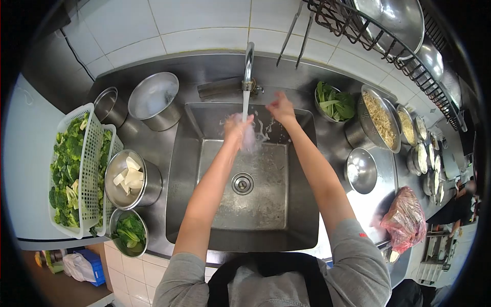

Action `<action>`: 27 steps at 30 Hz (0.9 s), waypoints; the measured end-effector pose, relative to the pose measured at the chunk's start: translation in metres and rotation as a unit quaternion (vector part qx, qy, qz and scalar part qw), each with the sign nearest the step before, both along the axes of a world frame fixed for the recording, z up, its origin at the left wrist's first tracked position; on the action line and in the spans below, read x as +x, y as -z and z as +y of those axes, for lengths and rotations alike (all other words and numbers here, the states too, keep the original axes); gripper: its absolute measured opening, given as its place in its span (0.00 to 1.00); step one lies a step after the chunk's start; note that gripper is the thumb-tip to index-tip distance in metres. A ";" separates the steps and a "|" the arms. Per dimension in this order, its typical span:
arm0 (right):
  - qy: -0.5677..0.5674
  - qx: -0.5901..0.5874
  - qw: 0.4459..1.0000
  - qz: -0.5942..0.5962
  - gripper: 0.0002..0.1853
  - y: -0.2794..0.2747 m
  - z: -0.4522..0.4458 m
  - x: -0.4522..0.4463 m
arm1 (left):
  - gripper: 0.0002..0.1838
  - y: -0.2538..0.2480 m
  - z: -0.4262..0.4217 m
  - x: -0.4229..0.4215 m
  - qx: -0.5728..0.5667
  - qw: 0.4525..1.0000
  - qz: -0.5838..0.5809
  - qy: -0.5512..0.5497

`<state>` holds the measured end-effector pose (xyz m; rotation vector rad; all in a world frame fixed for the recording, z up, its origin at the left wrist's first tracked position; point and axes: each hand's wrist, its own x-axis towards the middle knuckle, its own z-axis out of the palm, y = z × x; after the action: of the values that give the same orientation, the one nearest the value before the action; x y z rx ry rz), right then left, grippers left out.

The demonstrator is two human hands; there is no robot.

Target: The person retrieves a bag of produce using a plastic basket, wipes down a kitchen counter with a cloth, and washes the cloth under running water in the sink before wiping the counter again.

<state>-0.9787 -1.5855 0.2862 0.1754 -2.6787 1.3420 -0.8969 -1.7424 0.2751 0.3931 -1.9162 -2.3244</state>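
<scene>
Water runs from the tap (249, 66) into the steel sink (255, 204). My left hand (238, 128) is in the stream, its fingers smeared by splashing water, so their pose is unclear. Off to the right of the stream, my right hand (281, 107) hovers over the sink's back edge with fingers apart and nothing visible in them. The small tap handle (260, 90) is up and left of that hand, with a gap between them. Drops and splashes hang between my hands. The drain (242, 183) shows in the basin's floor.
On the left stand white baskets of broccoli (69, 174), a pot with white chunks (129, 176), a bowl of greens (130, 233) and a steel pot (154, 100). Right are leafy greens (335, 102), a colander of sprouts (379, 120), an empty bowl (361, 170) and a plastic bag (406, 220). Tongs (294, 38) hang above.
</scene>
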 end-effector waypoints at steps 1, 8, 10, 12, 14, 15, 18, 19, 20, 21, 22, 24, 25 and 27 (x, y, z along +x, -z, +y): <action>0.004 -0.002 1.000 -0.003 0.21 -0.001 -0.008 -0.005 | 0.12 -0.005 0.003 0.006 0.060 0.998 0.003 0.024; -0.033 0.052 0.995 0.084 0.11 -0.008 -0.032 -0.086 | 0.15 -0.005 -0.014 0.035 0.010 0.993 0.115 0.035; 0.054 -0.202 0.972 -0.106 0.14 -0.035 -0.035 -0.075 | 0.14 -0.014 -0.019 0.043 0.090 0.993 0.051 0.048; 0.061 -0.256 0.962 -0.075 0.18 -0.009 -0.038 -0.076 | 0.12 -0.020 -0.017 0.046 0.087 0.994 0.031 0.060; 0.029 -0.320 0.941 -0.108 0.23 -0.019 -0.043 -0.010 | 0.08 -0.034 -0.007 0.051 -0.203 0.956 0.180 -0.113; -0.047 -0.424 0.882 -0.201 0.28 -0.013 -0.040 0.022 | 0.08 -0.045 0.005 0.059 -0.200 0.956 0.193 -0.098; -0.178 -0.616 0.628 -0.441 0.29 -0.003 -0.021 0.110 | 0.10 -0.060 0.051 0.099 -0.388 0.859 0.334 -0.017; -0.167 -0.643 0.607 -0.436 0.24 -0.019 -0.010 0.134 | 0.12 -0.057 0.064 0.114 -0.392 0.848 0.354 0.040; -0.157 -0.670 0.586 -0.428 0.20 -0.038 0.001 0.158 | 0.12 -0.053 0.074 0.127 -0.385 0.845 0.366 0.057; -0.149 -0.680 0.591 -0.409 0.20 -0.031 0.003 0.170 | 0.13 -0.048 0.082 0.138 -0.362 0.848 0.388 0.020; -0.094 -0.691 0.660 -0.279 0.14 -0.022 -0.001 0.176 | 0.15 -0.046 0.089 0.146 -0.335 0.849 0.408 -0.016; -0.009 -0.648 0.757 -0.082 0.05 -0.028 -0.002 0.200 | 0.16 -0.054 0.104 0.159 0.065 0.959 0.271 -0.049; 0.019 -0.606 0.795 -0.023 0.05 -0.046 -0.003 0.218 | 0.16 -0.054 0.101 0.165 0.072 0.959 0.274 -0.020; -0.021 -0.452 0.876 0.167 0.06 -0.065 0.004 0.242 | 0.19 -0.055 0.084 0.170 0.393 0.912 0.025 0.119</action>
<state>-0.7372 -1.5812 0.3517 0.3093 -1.5565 2.1630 -0.7269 -1.6586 0.3297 0.1471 -0.9539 -3.1552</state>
